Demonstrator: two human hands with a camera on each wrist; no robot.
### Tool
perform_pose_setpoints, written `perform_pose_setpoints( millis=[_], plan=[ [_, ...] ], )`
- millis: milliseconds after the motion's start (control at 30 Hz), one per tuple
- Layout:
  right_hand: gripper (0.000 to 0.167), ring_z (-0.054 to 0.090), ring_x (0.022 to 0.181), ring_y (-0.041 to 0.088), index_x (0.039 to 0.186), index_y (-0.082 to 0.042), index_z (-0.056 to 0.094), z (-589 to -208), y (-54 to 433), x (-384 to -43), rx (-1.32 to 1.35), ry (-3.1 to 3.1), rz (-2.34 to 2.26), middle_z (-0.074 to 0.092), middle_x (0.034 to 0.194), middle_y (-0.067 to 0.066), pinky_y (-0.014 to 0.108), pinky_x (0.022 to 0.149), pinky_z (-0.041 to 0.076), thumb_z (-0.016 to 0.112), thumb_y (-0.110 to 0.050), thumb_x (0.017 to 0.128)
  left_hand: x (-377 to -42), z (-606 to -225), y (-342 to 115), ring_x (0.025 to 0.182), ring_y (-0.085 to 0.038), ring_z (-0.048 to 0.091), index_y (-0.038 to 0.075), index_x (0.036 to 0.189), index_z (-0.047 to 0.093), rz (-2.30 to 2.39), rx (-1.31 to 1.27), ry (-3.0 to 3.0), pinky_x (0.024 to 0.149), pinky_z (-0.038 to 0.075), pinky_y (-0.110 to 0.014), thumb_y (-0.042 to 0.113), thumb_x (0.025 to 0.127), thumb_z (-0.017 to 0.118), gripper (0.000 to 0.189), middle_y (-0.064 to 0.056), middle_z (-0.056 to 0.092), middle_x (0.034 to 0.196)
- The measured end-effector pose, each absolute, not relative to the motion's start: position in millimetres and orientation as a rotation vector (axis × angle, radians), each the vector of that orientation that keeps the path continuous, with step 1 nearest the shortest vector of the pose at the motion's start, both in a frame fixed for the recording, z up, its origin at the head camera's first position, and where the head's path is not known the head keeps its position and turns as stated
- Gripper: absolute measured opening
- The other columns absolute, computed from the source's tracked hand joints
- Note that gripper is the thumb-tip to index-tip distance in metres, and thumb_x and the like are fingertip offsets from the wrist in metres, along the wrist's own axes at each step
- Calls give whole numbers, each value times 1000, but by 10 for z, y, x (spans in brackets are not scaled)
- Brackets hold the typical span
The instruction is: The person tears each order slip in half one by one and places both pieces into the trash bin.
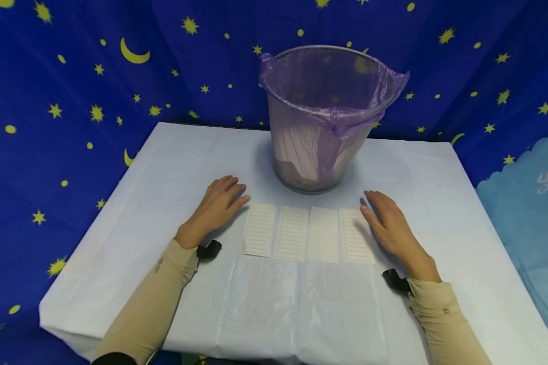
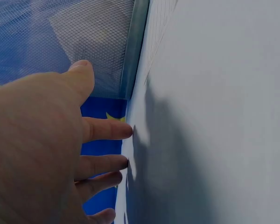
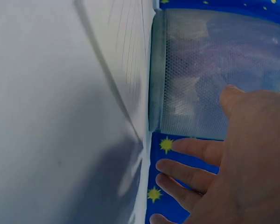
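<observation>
Four paper slips (image 1: 258, 230) lined up mid-frame, both hands empty and apart; looks like setup done, handling not started.
Left hand (image 1: 216, 203) sits left of the row, right hand (image 1: 390, 225) by its right end, fingers loosely extended; contact with the outer slips: can't tell. Slips lie side by side, ruled lines clear on three, third from left reads near-blank. Mesh waste bin (image 1: 296, 152) stands upright behind them, upper centre, purple liner (image 1: 344, 121) folded over its rim. Pale patches show through the mesh; can't tell what. My read: all four slips left to deal with. Surface: white table cover (image 1: 201, 147), creased and glossy lower centre. Room: blue star-and-moon curtain (image 1: 96, 76) behind and left, light-blue panel (image 1: 524, 203) at right edge.
</observation>
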State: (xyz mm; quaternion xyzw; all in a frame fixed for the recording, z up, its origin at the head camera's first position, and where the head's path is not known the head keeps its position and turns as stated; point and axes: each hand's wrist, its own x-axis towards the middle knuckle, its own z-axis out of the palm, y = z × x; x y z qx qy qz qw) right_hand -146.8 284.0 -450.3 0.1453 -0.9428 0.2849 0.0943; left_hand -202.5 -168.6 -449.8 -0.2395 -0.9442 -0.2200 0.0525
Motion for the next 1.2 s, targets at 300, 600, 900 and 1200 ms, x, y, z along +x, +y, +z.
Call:
perform_pose_setpoints(
  millis=[300,600,900,1200],
  plan=[
    [53,37,149,51,154,4,46,-4451,2662,-1445,569,-2800,883,46,156,31,69,120,26,52,-27,112,-1974,-4497,-1609,151,-46,38,-2,140,63,-701,-760,-2877,123,24,-69,37,108,59,50,-29,50,154],
    [57,38,150,47,158,1,43,-4443,2346,-1392,679,-2844,877,46,158,27,65,122,27,54,-30,111,-1946,-4522,-1545,150,-43,40,0,139,64,-671,-811,-2861,123,25,-67,38,109,59,50,-27,52,153],
    [53,46,146,38,151,1,52,-4438,1967,-1418,799,-2781,878,55,152,20,57,121,35,61,-29,108,-1905,-4509,-1460,145,-44,46,-1,135,67,-676,-887,-2788,121,31,-65,35,107,62,46,-27,56,148],
    [50,49,144,34,148,-2,55,-4490,1656,-1434,823,-2751,1009,58,149,15,54,120,38,61,-31,108,-1859,-4498,-1445,140,-43,50,0,133,69,-672,-891,-2775,115,39,-65,37,106,63,45,-26,59,144]
  ],
)
